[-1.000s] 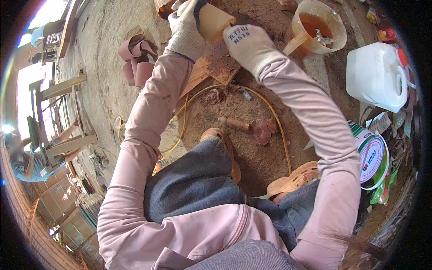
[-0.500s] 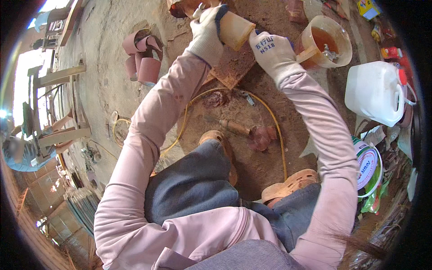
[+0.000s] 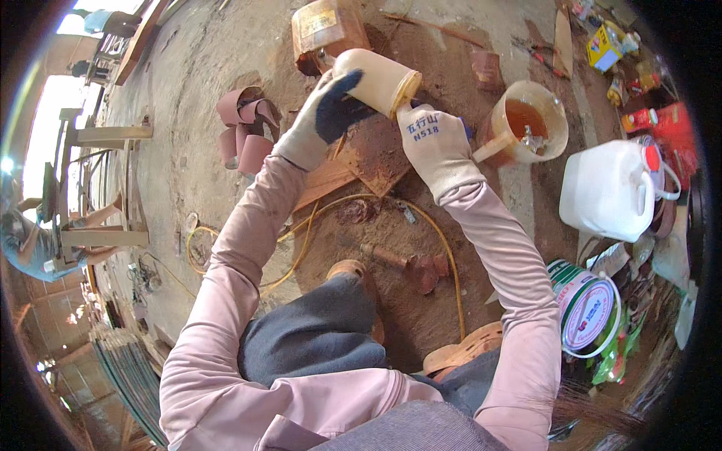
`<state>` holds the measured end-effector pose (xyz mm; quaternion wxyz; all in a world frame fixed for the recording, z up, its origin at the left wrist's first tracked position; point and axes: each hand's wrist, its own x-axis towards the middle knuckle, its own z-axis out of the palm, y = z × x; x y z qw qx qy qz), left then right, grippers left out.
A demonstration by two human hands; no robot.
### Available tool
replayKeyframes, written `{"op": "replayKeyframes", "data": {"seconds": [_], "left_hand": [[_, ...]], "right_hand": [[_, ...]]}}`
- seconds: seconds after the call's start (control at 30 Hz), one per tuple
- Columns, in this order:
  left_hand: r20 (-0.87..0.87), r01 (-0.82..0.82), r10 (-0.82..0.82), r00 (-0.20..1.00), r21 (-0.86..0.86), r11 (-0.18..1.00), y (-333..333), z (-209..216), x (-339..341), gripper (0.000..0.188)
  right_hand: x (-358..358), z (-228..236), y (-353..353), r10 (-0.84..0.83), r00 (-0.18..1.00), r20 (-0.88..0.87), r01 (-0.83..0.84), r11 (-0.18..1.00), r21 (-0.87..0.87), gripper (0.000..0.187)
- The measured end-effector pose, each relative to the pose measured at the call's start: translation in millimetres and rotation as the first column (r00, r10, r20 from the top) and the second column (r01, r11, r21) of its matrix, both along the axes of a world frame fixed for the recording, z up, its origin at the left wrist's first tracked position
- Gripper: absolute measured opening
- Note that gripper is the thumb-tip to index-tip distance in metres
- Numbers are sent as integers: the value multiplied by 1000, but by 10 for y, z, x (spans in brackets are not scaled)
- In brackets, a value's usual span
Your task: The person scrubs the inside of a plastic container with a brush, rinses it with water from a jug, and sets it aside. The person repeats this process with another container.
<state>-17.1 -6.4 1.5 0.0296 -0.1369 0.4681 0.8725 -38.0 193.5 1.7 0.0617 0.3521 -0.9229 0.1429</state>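
Raised higher, both gloved hands [image 3: 376,120] grip the cream cylinder [image 3: 376,79].

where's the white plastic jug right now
In the head view, the white jug stands on the ground to the person's right, just right of the orange-filled cup and above the green-rimmed tin.

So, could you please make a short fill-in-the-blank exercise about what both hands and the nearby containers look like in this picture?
1. Both gloved hands, left hand and right hand, hold one pale ____ between them.
2. The bucket beside the right hand contains an ____ liquid.
3. The big jug to the right is ____ in colour.
4. A yellow ____ curves over the ground below the hands.

Missing words: tube; orange; white; cable
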Motion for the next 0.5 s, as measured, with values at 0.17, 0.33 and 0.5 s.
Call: {"op": "replayKeyframes", "data": {"seconds": [0.17, 0.33, 0.5], "left_hand": [[-175, -217, 194, 965, -119, 969, 48, -258, -317, 42], [-24, -1, -1, 1000, -96, 995, 29, -482, -169, 33], [-28, -118, 115, 993, -213, 970, 16, -543, 38, 34]], "right_hand": [[98, -320, -111, 61, 997, 51, -52, 987, -154, 9], [396, -424, -65, 508, -41, 860, 684, 642, -346, 16], [418, -539, 18, 104, 783, 613, 154, 922, -354, 22]]}}
